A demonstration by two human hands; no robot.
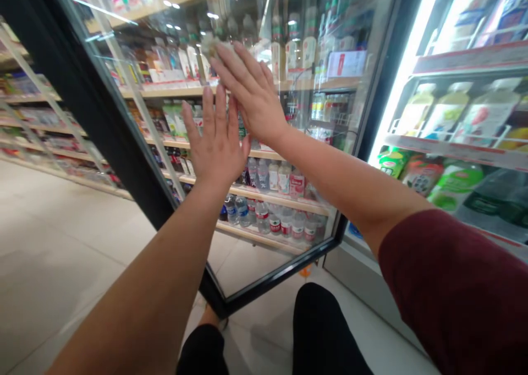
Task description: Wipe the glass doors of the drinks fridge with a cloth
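Note:
In front of me a glass door with a black frame (93,100) stands swung out from a lit drinks cooler. My left hand (218,152) lies against the glass with its fingers straight and spread. Beside it and a little higher, my right hand (258,100) is flat on the same pane, fingers stretched out to the upper left. The two hands nearly touch or overlap slightly at the fingers. A pale, blurred patch (211,44) shows at the right fingertips; I cannot tell whether it is a cloth or a reflection.
Through the glass appear shelves of bottled drinks (284,180). On the right, the cooler holds bottles (449,108) on wire-edged racks. The door's lower corner (223,308) hangs close to my legs (325,331). Tiled floor (61,243) stretches left toward more stocked shelves (49,116).

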